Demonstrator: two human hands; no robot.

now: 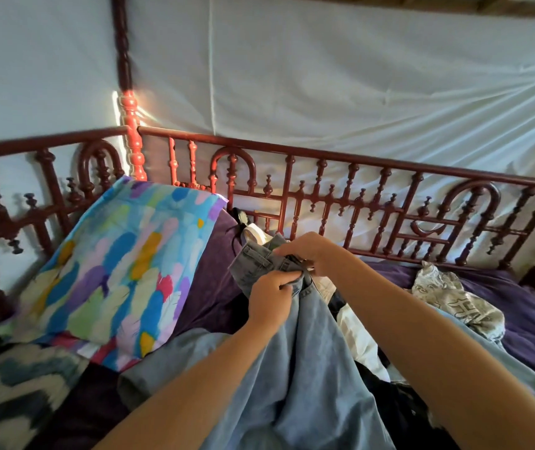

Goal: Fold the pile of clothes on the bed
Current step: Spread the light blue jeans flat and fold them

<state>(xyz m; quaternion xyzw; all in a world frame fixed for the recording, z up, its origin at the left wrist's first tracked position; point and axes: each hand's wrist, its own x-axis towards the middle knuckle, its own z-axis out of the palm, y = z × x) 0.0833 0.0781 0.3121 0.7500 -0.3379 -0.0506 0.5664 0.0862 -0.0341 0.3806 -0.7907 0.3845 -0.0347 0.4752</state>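
A pair of light blue jeans [295, 378] hangs from both my hands above the bed, its legs trailing down toward me. My left hand [271, 298] grips the waistband from below. My right hand [308, 251] pinches the waistband just above and to the right of it. Under and behind the jeans lies the pile of clothes, with white [360, 339] and black [399, 404] garments showing. A crumpled grey patterned garment [451, 297] lies apart on the purple bedcover [525, 323] to the right.
A bright multicoloured pillow [120, 271] leans at the left against the dark red carved bed rail [340, 196]. A dark patterned blanket [13, 394] covers the near left corner. White cloth hangs behind the rail.
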